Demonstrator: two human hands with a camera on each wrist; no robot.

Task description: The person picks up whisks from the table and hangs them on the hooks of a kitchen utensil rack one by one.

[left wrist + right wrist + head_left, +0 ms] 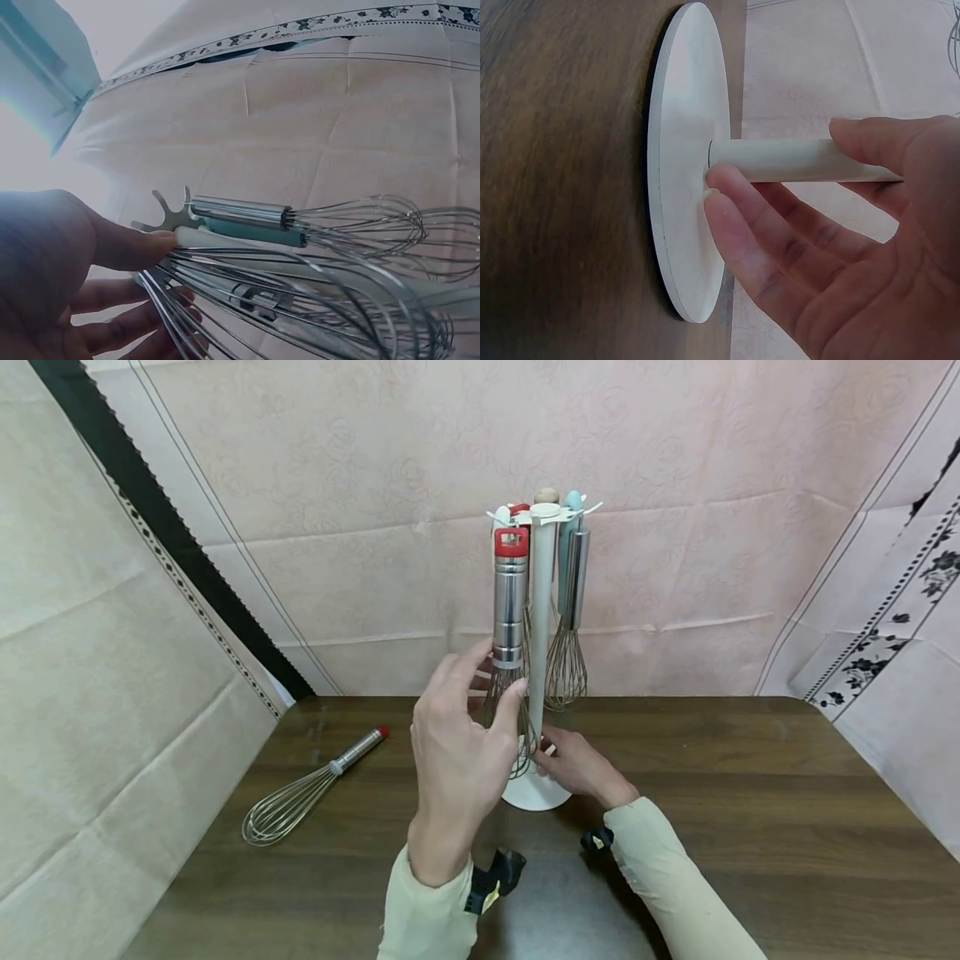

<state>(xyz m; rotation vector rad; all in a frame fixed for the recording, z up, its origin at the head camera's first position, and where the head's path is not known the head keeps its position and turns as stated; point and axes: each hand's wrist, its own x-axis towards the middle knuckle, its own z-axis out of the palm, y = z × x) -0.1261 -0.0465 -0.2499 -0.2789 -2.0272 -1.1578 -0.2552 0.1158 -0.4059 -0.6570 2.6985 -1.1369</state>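
Note:
A white stand on a round base holds several hanging whisks. In front hangs a steel whisk with a red end loop. My left hand has its thumb and fingers curled around this whisk where the handle meets the wires. The left wrist view shows its wires fanning out past my thumb. Low on the stand, my right hand holds the white pole, thumb on one side and fingers bent around the other, fingertips close to the base.
Another whisk with a red-tipped handle lies on the wooden table, left of the stand. Behind the pole hang a steel-handled whisk and one with a teal handle. A pale patterned cloth covers the back.

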